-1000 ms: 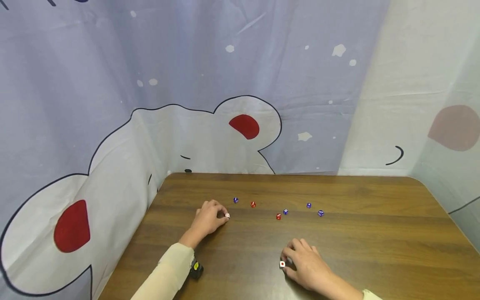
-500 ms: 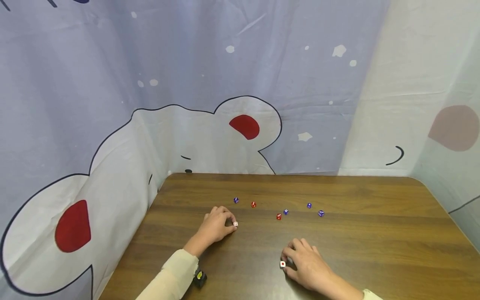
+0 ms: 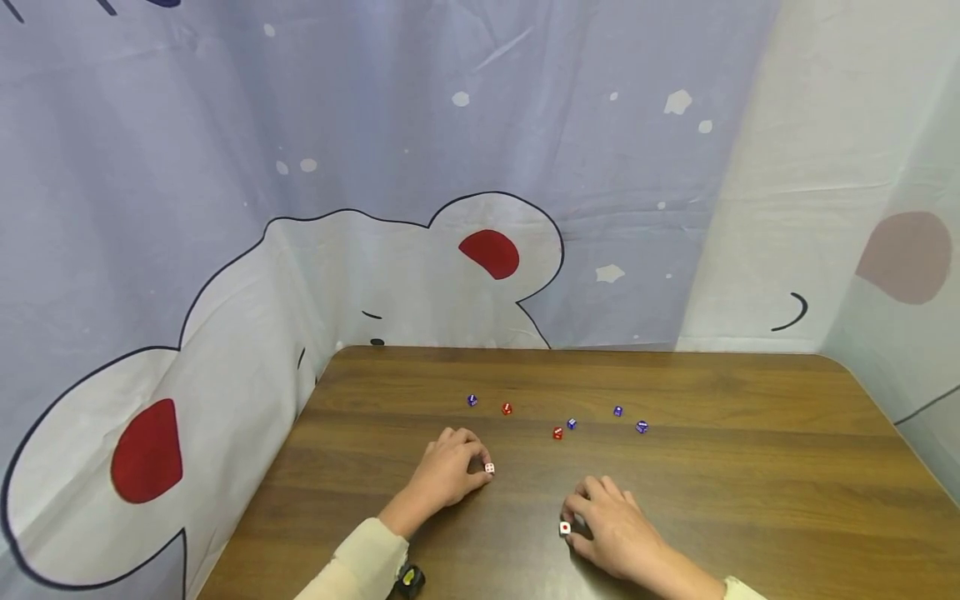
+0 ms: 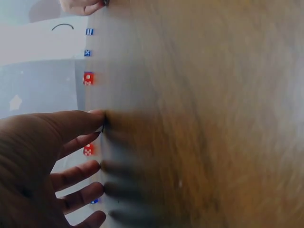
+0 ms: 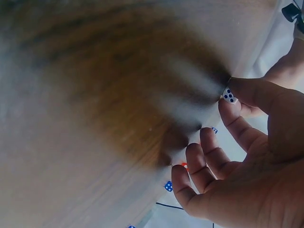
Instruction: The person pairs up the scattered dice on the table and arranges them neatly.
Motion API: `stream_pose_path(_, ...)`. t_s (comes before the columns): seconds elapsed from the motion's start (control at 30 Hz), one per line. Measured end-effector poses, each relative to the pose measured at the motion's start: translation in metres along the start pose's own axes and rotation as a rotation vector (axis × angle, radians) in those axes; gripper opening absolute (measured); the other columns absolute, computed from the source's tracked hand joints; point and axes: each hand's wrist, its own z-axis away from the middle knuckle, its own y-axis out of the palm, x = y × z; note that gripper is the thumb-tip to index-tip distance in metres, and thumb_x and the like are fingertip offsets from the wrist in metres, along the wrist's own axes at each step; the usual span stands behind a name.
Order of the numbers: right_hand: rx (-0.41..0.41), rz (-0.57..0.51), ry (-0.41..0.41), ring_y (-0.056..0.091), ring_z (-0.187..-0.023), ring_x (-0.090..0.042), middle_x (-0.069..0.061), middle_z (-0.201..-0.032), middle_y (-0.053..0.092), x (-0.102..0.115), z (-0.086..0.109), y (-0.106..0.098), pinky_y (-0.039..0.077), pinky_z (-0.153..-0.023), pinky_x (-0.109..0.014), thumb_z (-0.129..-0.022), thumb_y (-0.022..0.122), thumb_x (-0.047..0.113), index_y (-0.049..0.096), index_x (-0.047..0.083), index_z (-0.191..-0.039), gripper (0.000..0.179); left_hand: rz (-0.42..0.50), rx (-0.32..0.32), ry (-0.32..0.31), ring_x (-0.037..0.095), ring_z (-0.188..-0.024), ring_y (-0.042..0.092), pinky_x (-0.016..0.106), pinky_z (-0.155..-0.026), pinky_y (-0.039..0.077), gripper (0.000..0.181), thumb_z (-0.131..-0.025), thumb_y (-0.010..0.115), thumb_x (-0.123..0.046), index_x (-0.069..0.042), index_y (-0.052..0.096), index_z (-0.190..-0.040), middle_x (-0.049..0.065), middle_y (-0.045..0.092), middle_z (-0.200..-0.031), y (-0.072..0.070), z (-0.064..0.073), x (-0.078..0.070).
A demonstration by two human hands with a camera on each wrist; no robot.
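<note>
In the head view my left hand point(image 3: 446, 472) pinches a white die point(image 3: 489, 468) between thumb and index finger, low over the wooden table. Four red pips show on that die's top. To its right and nearer the front, my right hand point(image 3: 617, 528) holds a second white die point(image 3: 565, 528) between thumb and index finger, a single red pip facing up. The right wrist view shows black pips on the side of this white die point(image 5: 229, 96), with the other fingers spread beside it. In the left wrist view the thumb and index finger mostly hide the left die.
Farther back on the table point(image 3: 712, 475) lie two red dice, one at left point(image 3: 507, 408) and one near the middle point(image 3: 557, 433). Several blue dice, such as the far-left blue die point(image 3: 472, 400) and the rightmost blue die point(image 3: 642, 427), lie around them. A patterned curtain point(image 3: 600, 167) hangs behind.
My left hand has slid its white die rightward and toward the front, closer to the right hand's die. The right hand and the coloured dice have stayed in place.
</note>
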Motion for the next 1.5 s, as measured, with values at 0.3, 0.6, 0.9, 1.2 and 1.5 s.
stream_pose_path(0.3, 0.017, -0.007, 0.012, 0.044, -0.090, -0.012, 0.011, -0.100, 0.052, 0.001, -0.001, -0.001, 0.029, -0.067, -0.027, -0.080, 0.083, 0.028, 0.060, 0.030, -0.084, 0.024, -0.020, -0.007, 0.032, 0.016, -0.104, 0.050, 0.041, -0.087, 0.043, 0.016, -0.086, 0.079, -0.041, -0.029, 0.070, -0.089, -0.007, 0.061, -0.115, 0.005, 0.007, -0.012)
stream_pose_path(0.6, 0.016, -0.002, 0.013, 0.044, -0.090, -0.012, 0.011, -0.100, 0.052, 0.002, 0.000, -0.001, 0.030, -0.067, -0.027, -0.080, 0.083, 0.028, 0.060, 0.030, -0.085, 0.024, -0.022, -0.007, 0.054, 0.017, -0.109, 0.051, 0.043, -0.091, 0.044, 0.015, -0.087, 0.079, -0.040, -0.028, 0.070, -0.090, -0.006, 0.062, -0.117, 0.006, 0.015, -0.020)
stream_pose_path(0.9, 0.002, 0.000, 0.007, 0.044, -0.088, -0.012, 0.012, -0.098, 0.051, 0.001, 0.001, 0.000, 0.030, -0.067, -0.028, -0.079, 0.084, 0.029, 0.060, 0.030, -0.084, 0.024, -0.028, -0.010, 0.087, 0.014, -0.108, 0.051, 0.039, -0.089, 0.044, 0.016, -0.086, 0.080, -0.041, -0.029, 0.070, -0.090, -0.007, 0.062, -0.117, 0.011, 0.022, -0.031)
stream_pose_path(1.2, -0.006, 0.016, 0.000, 0.045, -0.088, -0.012, 0.011, -0.098, 0.051, 0.001, 0.001, 0.000, 0.030, -0.067, -0.027, -0.079, 0.084, 0.029, 0.060, 0.030, -0.084, 0.024, -0.032, -0.014, 0.093, 0.014, -0.107, 0.051, 0.038, -0.088, 0.043, 0.016, -0.085, 0.081, -0.040, -0.029, 0.070, -0.088, -0.008, 0.062, -0.117, 0.015, 0.027, -0.041)
stream_pose_path(1.5, 0.012, 0.014, 0.006, 0.043, -0.088, -0.012, 0.011, -0.097, 0.050, 0.003, 0.000, -0.001, 0.030, -0.067, -0.027, -0.080, 0.083, 0.030, 0.061, 0.030, -0.085, 0.023, -0.062, -0.022, 0.125, 0.012, -0.103, 0.051, 0.038, -0.086, 0.044, 0.017, -0.084, 0.081, -0.041, -0.029, 0.070, -0.088, -0.010, 0.062, -0.116, 0.016, 0.032, -0.051)
